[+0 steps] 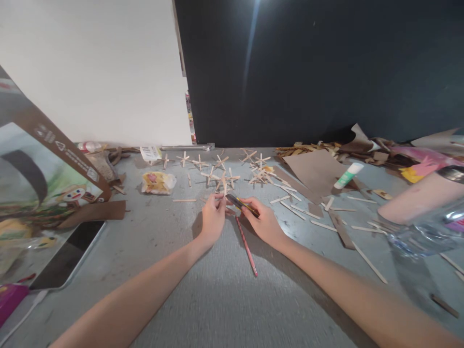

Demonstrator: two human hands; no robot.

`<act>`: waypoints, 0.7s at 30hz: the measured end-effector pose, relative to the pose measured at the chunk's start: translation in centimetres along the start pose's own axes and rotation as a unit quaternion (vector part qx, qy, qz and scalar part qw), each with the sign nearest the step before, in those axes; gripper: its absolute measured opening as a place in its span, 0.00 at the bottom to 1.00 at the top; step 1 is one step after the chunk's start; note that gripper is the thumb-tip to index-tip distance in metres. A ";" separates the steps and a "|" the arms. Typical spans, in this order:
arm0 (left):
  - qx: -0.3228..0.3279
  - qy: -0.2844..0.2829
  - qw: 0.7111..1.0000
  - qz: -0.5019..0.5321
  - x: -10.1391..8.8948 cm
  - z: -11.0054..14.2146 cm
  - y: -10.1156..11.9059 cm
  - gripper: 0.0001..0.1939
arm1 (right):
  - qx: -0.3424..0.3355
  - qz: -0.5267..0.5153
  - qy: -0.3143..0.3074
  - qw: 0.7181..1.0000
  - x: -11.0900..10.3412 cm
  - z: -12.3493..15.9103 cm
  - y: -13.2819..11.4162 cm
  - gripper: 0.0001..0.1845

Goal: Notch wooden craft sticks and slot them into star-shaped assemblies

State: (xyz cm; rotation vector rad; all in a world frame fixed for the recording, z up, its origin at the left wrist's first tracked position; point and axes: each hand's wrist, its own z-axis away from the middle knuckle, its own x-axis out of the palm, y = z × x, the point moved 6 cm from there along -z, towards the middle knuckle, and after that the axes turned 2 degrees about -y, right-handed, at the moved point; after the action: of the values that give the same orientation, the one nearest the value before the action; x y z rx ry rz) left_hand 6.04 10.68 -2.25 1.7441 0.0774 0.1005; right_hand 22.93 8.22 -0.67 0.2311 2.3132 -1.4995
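My right hand [264, 222] is closed round a black and yellow utility knife [237, 202], its front end pointing away to the left. Facing it, my left hand [213, 217] pinches a light wooden craft stick [224, 185] that stands up from the fingertips. The knife's tip meets the stick or lies right beside it; I cannot tell if it touches. Below the knife lies a pink striped pencil [247, 249]. Just beyond my hands, several star-shaped bundles of crossed craft sticks [261, 175] are spread over the grey table [203, 299].
Loose craft sticks [293, 211], brown cardboard [313, 169] and a glue stick [348, 176] lie on the right, with a pink tumbler [416, 198] and a clear bottle [420, 239]. On the left are a phone [68, 256], a printed box [54, 150] and a small wrapped packet [156, 183].
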 end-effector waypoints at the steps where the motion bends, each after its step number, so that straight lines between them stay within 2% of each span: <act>1: -0.006 0.000 1.000 0.003 0.0 0.0 -0.1 0.08 | -0.002 0.000 0.000 1.000 0.0 0.0 -0.1 0.16; 9: -0.021 0.000 1.000 0.006 0.1 0.1 0.2 0.06 | -0.006 0.007 0.000 1.000 0.0 0.1 -0.1 0.15; 21: -0.006 0.020 1.000 0.012 0.0 0.1 0.4 0.10 | -0.010 0.004 0.006 1.000 0.0 0.0 0.0 0.16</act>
State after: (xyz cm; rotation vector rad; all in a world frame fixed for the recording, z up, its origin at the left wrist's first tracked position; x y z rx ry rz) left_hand 6.10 10.49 -1.83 1.7310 0.0845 0.1526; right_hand 22.92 8.17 -0.66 0.2440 2.3320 -1.4750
